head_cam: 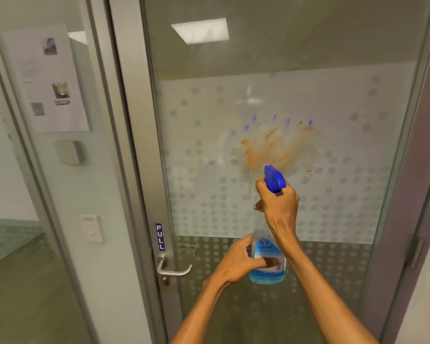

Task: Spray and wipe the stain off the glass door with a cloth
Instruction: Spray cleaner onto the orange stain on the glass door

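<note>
Below the stain (276, 147) on the glass door (333, 100), your right hand (279, 207) grips the spray bottle (267, 264) neck; left hand (236, 263) steadies its light, slick body.

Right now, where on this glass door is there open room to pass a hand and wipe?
Free: frosted glass between the orange stain and the frame by the PULL sign. Crowded: below the stain, where right hand and left hand hold the spray bottle.
</note>
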`<state>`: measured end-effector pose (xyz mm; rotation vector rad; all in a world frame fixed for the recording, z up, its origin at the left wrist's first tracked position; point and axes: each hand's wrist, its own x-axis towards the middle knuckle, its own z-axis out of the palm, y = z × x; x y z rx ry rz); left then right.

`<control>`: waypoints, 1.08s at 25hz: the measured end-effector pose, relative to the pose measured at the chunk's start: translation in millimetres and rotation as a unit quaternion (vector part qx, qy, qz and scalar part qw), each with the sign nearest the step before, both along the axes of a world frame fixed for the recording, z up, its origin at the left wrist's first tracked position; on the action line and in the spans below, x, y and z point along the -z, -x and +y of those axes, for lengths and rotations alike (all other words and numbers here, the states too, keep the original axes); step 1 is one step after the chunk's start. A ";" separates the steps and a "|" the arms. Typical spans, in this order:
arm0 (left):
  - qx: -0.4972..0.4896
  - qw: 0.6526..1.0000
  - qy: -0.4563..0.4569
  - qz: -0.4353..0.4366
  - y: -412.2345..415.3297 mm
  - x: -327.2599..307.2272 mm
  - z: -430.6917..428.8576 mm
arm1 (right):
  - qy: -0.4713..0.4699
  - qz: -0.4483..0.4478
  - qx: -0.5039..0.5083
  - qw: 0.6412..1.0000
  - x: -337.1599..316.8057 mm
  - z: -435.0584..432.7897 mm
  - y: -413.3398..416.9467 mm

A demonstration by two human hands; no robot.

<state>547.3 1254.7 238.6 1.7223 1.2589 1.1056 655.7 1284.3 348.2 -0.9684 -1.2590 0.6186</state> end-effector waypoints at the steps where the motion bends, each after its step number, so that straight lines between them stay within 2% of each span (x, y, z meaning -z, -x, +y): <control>1: -0.011 1.000 0.002 0.001 5.4 1.5 -4.9 | -0.001 0.002 0.007 1.000 2.5 -4.5 6.0; 6: -0.075 0.997 -0.021 0.021 13.7 3.4 -23.6 | 0.010 0.031 0.051 0.998 5.4 -18.7 17.2; 17: -0.099 0.994 -0.025 0.028 -19.7 -15.4 10.6 | 0.006 0.004 0.113 0.994 -17.2 4.1 -0.2; 22: -0.107 0.994 -0.029 0.015 -16.9 -9.5 21.0 | 0.005 -0.017 0.082 0.996 -10.5 16.7 1.2; 27: -0.162 0.986 -0.023 -0.013 24.1 3.2 17.2 | -0.015 -0.061 0.014 0.998 -4.5 11.6 40.9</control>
